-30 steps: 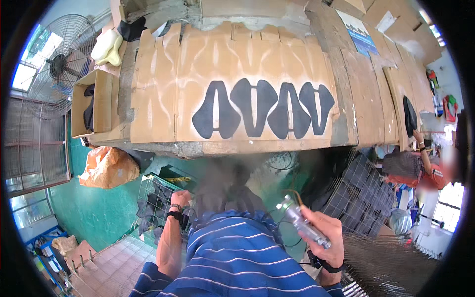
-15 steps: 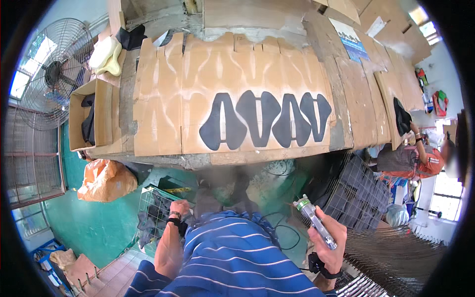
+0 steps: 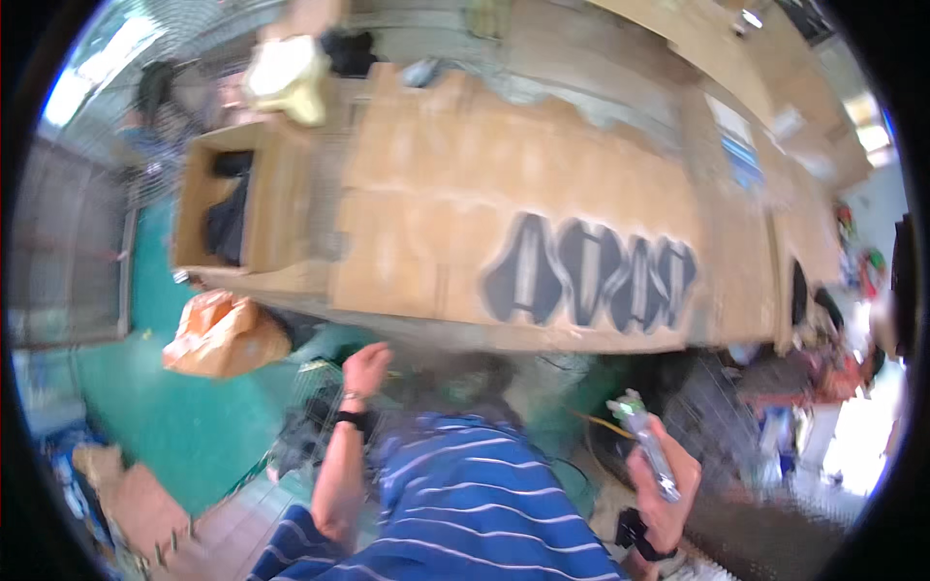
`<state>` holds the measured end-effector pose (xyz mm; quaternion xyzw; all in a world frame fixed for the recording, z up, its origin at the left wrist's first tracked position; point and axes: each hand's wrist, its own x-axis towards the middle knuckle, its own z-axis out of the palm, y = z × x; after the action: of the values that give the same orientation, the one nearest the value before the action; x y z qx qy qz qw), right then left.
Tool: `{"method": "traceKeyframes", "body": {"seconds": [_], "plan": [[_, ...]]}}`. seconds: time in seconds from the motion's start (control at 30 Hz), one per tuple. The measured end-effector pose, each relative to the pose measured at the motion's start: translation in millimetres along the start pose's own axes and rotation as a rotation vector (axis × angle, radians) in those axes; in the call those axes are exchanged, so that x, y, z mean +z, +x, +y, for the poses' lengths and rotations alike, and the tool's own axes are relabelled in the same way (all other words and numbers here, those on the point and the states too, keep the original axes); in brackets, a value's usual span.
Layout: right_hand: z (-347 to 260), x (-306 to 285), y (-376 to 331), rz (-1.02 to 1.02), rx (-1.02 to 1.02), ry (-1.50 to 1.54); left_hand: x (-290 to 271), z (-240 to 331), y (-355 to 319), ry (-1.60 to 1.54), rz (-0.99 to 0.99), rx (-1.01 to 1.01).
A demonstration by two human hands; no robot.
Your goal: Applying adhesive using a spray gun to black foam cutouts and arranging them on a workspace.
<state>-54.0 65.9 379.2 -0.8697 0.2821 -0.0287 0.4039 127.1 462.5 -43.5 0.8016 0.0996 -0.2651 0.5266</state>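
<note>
My right hand (image 3: 678,484) is wrapped round a silver spray gun (image 3: 651,449) with a green part at its tip, held in front of the table at the right. My left hand (image 3: 367,368) is closed in a loose fist near the table's front edge, with nothing showing in it. Several black, curved flat pieces with long slots, such as the leftmost black piece (image 3: 550,286), lie in a row on a cardboard sheet (image 3: 412,257). Pale spray marks show on the cardboard. Motion blurs the view.
An open cardboard box (image 3: 276,208) with black pieces inside stands at the table's left end. An orange sack (image 3: 228,339) is on the green floor below. A large fan (image 3: 155,107) stands far left. At the far right, a person (image 3: 838,373) is at work beside the table.
The view has swung left, so the table and black pieces sit further right and tilted. My left hand has risen towards the table edge. The spray gun stays in my right hand.
</note>
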Motion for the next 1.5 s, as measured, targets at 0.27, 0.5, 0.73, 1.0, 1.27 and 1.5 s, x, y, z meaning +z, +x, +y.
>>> {"method": "traceKeyframes", "body": {"seconds": [0.27,0.5,0.73,1.0,1.27,1.5], "plan": [[-66,51,12,-0.090,0.093,-0.012,-138,185,70,0.134,0.790,0.657],[-80,81,14,-0.099,0.126,0.068,-285,189,189,0.786,0.572,0.127],[-75,92,26,-0.141,0.092,-0.013,-293,186,230,0.995,0.478,-0.143],[-64,92,53,-0.226,0.047,-0.029,-293,178,229,0.985,0.585,-0.049],[-31,80,61,-0.264,0.094,-0.039,-325,195,190,0.725,0.855,0.213],[-2,90,67,-0.188,0.090,0.138,-281,254,118,-0.701,0.320,0.432]]}}
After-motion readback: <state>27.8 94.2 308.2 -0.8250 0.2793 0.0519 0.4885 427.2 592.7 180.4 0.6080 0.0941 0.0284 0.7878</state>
